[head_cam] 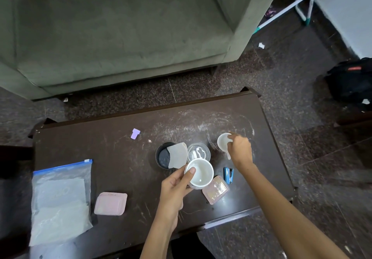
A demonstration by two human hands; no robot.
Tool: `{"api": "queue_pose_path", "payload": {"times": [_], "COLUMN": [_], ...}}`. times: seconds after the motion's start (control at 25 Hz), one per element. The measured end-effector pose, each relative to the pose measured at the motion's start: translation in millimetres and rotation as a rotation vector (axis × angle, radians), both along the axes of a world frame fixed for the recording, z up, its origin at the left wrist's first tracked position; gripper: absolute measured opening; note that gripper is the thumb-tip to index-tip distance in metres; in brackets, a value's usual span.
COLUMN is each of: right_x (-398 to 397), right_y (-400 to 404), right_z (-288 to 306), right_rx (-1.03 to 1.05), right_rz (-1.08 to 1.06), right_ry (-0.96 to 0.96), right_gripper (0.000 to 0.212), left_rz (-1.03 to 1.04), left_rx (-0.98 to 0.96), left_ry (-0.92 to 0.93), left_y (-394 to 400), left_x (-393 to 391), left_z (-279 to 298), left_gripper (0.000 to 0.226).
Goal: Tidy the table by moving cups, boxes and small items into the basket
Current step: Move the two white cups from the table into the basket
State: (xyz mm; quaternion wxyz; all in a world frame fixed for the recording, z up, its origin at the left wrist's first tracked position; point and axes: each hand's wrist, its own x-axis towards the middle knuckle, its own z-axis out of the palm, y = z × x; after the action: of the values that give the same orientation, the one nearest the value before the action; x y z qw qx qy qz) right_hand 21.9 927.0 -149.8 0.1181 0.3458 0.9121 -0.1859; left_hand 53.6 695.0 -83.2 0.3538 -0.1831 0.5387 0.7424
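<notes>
1. Cups: left hand (177,186) grasps a glossy white cup (200,173) at table (120,158) centre; right hand (240,148) grasps a smaller white cup (223,142) at 2 o'clock.
2. Crowding them: black round tin (164,158), clear lid (199,152), blue stapler (228,175), pink box (215,190).

Dim, even indoor light – pale glare on the scratched table (124,158), wide-angle bending at blurred edges.

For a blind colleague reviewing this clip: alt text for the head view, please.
Over a dark table, the left hand grips a white cup and the right hand grips a smaller white cup.
</notes>
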Motion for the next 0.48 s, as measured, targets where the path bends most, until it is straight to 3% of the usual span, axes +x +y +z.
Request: {"api": "queue_pose_path", "payload": {"times": [0.24, 0.48], "right_x": [3.5, 15.2], "right_y": [-34.8, -164.4], "right_z": [89.1, 156.5], "right_rx": [0.008, -0.082], "right_rz": [0.155, 0.448], "right_ry": [0.23, 0.331], "right_gripper": [0.035, 0.033], "left_rz": [-0.003, 0.096], "left_rx": [-0.042, -0.097], "left_ry": [-0.005, -0.006], "left_y": [-35.6, -141.2], "left_x": [2.8, 4.7], "left_z": [32.8, 80.9], "left_gripper": [0.025, 0.026]}}
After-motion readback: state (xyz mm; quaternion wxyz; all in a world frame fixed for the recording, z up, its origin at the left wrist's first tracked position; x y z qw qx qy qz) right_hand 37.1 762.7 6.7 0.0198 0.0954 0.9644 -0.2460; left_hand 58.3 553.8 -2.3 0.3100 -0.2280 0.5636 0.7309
